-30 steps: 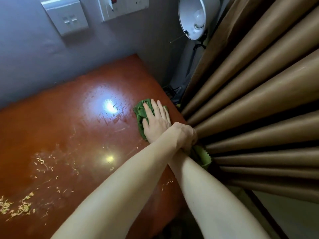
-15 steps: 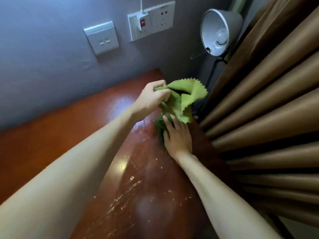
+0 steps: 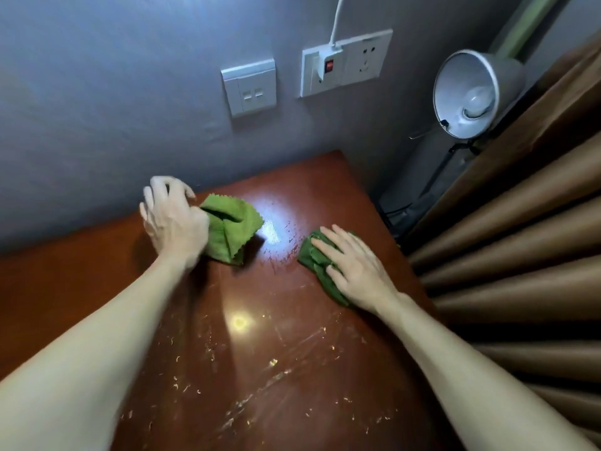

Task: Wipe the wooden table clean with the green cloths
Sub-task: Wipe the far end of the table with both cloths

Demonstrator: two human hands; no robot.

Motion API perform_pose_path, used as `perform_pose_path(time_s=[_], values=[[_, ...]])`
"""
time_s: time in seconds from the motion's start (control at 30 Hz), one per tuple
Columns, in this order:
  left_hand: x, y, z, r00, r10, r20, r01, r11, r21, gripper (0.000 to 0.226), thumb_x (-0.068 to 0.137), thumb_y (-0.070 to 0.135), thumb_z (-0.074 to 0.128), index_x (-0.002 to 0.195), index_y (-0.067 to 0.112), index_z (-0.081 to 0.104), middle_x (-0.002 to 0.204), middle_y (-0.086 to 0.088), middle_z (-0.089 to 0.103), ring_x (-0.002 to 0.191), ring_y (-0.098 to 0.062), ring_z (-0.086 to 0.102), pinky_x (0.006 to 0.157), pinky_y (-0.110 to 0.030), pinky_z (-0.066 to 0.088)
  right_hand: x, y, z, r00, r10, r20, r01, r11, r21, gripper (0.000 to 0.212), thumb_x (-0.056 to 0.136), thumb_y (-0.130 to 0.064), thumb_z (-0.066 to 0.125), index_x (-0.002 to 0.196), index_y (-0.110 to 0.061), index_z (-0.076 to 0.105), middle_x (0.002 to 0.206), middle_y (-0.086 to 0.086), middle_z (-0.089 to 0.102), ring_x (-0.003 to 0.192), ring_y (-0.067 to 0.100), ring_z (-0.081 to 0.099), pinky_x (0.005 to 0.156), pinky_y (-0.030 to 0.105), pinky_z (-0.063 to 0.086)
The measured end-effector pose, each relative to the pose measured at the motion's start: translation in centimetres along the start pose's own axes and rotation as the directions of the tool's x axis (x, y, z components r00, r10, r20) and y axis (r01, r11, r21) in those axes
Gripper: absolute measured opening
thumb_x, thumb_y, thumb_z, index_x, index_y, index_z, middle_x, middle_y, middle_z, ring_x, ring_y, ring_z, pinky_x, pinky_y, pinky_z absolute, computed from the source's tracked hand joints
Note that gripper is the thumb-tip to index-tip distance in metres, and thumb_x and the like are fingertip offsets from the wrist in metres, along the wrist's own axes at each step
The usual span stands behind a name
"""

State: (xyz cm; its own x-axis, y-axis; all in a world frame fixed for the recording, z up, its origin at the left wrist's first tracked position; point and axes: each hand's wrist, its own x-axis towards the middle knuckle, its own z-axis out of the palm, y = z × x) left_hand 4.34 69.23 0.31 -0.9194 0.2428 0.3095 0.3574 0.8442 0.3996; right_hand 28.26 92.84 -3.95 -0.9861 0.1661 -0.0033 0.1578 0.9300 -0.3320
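Crumbs (image 3: 273, 362) dot the table (image 3: 81, 288) toward its near edge. By the right edge, my right hand (image 3: 354, 271) presses straight fingers (image 3: 328, 236) flat on a dark green cloth (image 3: 313, 258). Near the far edge, my left hand (image 3: 172, 222) rests on a light green cloth (image 3: 232, 227), fingers arched; I cannot tell if they grip it.

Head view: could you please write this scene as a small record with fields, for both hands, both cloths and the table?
left hand: touches the light green cloth, fingers spread and bent; grip unclear
right hand: flat on the dark green cloth, pressing it onto the table
light green cloth: crumpled, near the wall
dark green cloth: bunched, near the table's right edge
table: glossy red-brown wood, smears between the cloths
crumbs: pale bits scattered on the near part
beside table: lamp, curtain
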Motion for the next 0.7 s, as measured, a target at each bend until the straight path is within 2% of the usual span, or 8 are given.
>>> perform_pose_path(time_s=[0.07,0.17,0.23,0.37,0.47,0.57,0.63,0.7], values=[[-0.4,3.2,-0.6,0.984,0.162,-0.078,-0.168,0.982,-0.082,0.032,0.074,0.013,0.055,0.106,0.016,0.06,0.122,-0.01,0.057,0.11,-0.035,0.049,0.095,-0.048,0.038,2.3,1.7,-0.4,0.989,0.137,-0.053,-0.137,0.991,0.001,0.059,0.096,-0.03,0.047,0.155,-0.027,0.047,0.165,-0.001,0.039,0.155,0.021,0.028,0.127,0.041,0.022],[-1.5,5.6,2.6,0.827,0.536,0.168,-0.508,0.841,-0.186,0.042,0.087,0.025,0.052,0.125,0.012,0.063,0.13,-0.011,0.062,0.113,-0.035,0.057,0.096,-0.046,0.044,4.0,-0.8,0.7,0.895,0.393,-0.212,-0.392,0.919,0.048,0.058,0.094,-0.029,0.048,0.151,-0.022,0.052,0.163,0.002,0.042,0.153,0.025,0.032,0.127,0.042,0.025],[-3.4,6.2,5.1,0.724,0.619,0.306,-0.619,0.778,-0.109,0.047,0.098,0.035,0.046,0.138,0.017,0.061,0.143,-0.008,0.061,0.126,-0.032,0.057,0.105,-0.045,0.041,2.3,-2.3,1.3,0.943,0.286,-0.172,-0.288,0.957,0.013,0.059,0.094,-0.026,0.051,0.152,-0.023,0.051,0.164,0.001,0.04,0.154,0.025,0.03,0.128,0.041,0.022],[-5.7,4.8,7.7,0.76,0.543,0.358,-0.57,0.821,-0.036,0.051,0.109,0.043,0.039,0.155,0.027,0.051,0.16,-0.003,0.049,0.144,-0.027,0.046,0.115,-0.046,0.035,1.6,1.8,-1.3,0.99,-0.104,0.093,0.114,0.988,-0.108,0.061,0.098,-0.032,0.047,0.159,-0.03,0.04,0.169,-0.004,0.03,0.157,0.018,0.021,0.129,0.032,0.01],[-5.7,4.3,7.9,0.781,0.529,0.33,-0.548,0.835,-0.042,0.049,0.109,0.044,0.04,0.155,0.031,0.049,0.163,0.003,0.045,0.149,-0.02,0.041,0.119,-0.045,0.032,4.6,4.8,-1.7,0.997,0.069,-0.037,-0.071,0.995,-0.069,0.058,0.098,-0.032,0.044,0.155,-0.024,0.048,0.165,0.001,0.038,0.154,0.023,0.031,0.125,0.044,0.027],[-5.7,4.5,7.6,0.79,0.512,0.337,-0.514,0.853,-0.092,0.049,0.106,0.039,0.044,0.153,0.029,0.053,0.163,0.003,0.046,0.149,-0.018,0.041,0.119,-0.044,0.032,4.2,1.3,-0.6,0.927,0.32,-0.196,-0.321,0.947,0.03,0.056,0.096,-0.029,0.049,0.151,-0.023,0.053,0.164,0.002,0.041,0.153,0.025,0.032,0.125,0.045,0.028],[-5.8,4.6,7.2,0.794,0.51,0.331,-0.5,0.857,-0.122,0.049,0.105,0.037,0.046,0.152,0.027,0.054,0.162,0.002,0.046,0.15,-0.019,0.041,0.119,-0.045,0.032,1.2,-1.5,0.3,0.941,0.29,-0.173,-0.289,0.957,0.032,0.058,0.094,-0.028,0.051,0.152,-0.024,0.052,0.165,0.001,0.039,0.155,0.024,0.028,0.127,0.041,0.023],[-5.6,4.7,7.3,0.805,0.506,0.31,-0.479,0.862,-0.163,0.047,0.104,0.034,0.047,0.149,0.024,0.057,0.161,-0.001,0.049,0.149,-0.021,0.043,0.118,-0.046,0.033,-1.1,-1.8,0.2,0.995,0.073,-0.068,-0.073,0.997,-0.007,0.06,0.094,-0.028,0.052,0.154,-0.025,0.05,0.166,0.0,0.037,0.156,0.022,0.026,0.129,0.037,0.017]])
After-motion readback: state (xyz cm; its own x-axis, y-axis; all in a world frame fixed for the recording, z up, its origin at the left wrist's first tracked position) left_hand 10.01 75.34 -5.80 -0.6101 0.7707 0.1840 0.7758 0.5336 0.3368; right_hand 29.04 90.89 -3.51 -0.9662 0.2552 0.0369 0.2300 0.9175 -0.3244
